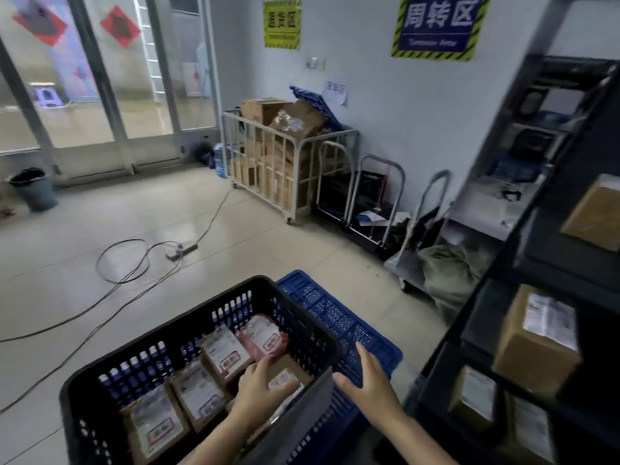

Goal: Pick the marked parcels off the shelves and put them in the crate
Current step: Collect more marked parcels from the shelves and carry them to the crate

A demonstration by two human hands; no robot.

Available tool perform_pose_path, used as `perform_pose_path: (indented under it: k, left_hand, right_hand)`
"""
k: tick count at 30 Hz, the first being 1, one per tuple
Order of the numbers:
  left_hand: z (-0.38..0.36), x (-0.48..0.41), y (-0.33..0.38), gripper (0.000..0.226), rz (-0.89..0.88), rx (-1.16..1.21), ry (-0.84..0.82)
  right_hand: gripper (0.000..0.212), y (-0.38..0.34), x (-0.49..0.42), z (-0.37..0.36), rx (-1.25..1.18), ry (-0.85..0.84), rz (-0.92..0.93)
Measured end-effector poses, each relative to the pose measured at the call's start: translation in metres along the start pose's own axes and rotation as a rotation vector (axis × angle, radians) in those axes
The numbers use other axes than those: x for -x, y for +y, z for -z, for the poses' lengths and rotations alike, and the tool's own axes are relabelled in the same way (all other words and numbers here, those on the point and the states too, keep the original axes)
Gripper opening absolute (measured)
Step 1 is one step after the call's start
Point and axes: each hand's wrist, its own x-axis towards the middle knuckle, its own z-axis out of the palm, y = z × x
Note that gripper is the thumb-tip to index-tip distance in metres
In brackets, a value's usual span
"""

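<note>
Risk 1: the black crate (152,360) already holds several labelled parcels packed side by side. The brown parcel (290,372) under my left hand sits close to the right wall, against a pink parcel (265,337). If it is let go unevenly, it may end up tilted on its neighbours rather than flat.

Risk 2: the black crate stands against or partly upon a blue slatted crate (339,317); I cannot tell which. A push on the near rim could shift it.

Risk 3: a loose cable (127,263) loops across the floor ahead and could trip me if I carry the crate that way.

Risk 4: boxes remain on the shelves (500,297) to my right, for instance one labelled box (536,344). Their labels are blurred, so a wrong pick is possible.

Left hand (258,384): it is inside the crate with fingers fairly straight and thumb spread, resting on top of the brown parcel. I see no curl round an edge.

Right hand (369,377): it is outside the crate and over the blue one, with fingers apart and straight, holding nothing.
</note>
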Motion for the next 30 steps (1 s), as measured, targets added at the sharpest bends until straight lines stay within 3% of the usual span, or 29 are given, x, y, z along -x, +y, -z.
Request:
perform_pose_path:
  k: [3,6,11,20,30]
  left_hand:
    - [-0.023,0.012,0.024,0.089,-0.044,-0.018,-0.033]
    - [-0.05,0.022,0.047,0.078,-0.113,-0.08,-0.046]
    - [-0.1,0.049,0.089,0.078,-0.193,-0.146,-0.219]
    - [-0.218,0.168,0.153,0.073,-0.561,-0.584,-0.269]
    - [-0.352,0.296,0.179,0.079,-0.756,-0.864,-0.36]
  right_hand:
    - [0.087,0.02,0.025,0.023,-0.021,0.059,-0.073]
    - [0.087,0.041,0.056,0.047,-0.051,0.148,-0.122]
    - [0.083,0.083,0.12,0.092,-0.072,0.26,-0.241]
    - [0.08,0.174,0.285,0.158,0.179,0.344,-0.326]
    - [0.074,0.272,0.468,0.196,0.267,0.44,-0.487]
